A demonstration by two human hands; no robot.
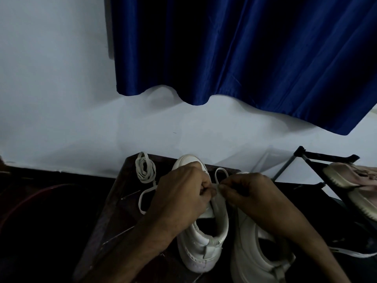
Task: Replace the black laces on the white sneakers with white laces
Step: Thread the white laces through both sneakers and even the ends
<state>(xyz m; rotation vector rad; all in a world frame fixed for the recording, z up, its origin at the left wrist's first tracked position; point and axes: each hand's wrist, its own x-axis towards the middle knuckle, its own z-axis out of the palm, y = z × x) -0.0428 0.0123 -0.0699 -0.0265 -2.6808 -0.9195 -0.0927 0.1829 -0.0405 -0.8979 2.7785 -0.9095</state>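
Two white sneakers stand side by side on a dark wooden stool (122,201), heels toward me. My left hand (181,193) lies over the left sneaker (204,242) and pinches a white lace (221,174) at its eyelets. My right hand (251,193) pinches the same lace from the right, fingertips meeting the left hand's. A loop of that lace sticks up between the hands, and another stretch trails off to the left. A coiled white lace (145,167) lies at the stool's far left corner. The right sneaker (255,252) shows no lace. No black lace is visible.
A blue curtain (244,58) hangs on the white wall behind the stool. At the right stands a dark shoe rack (306,158) holding a pinkish shoe (355,178). A dark shoe with a white sole (350,252) sits below it. The left side is dark.
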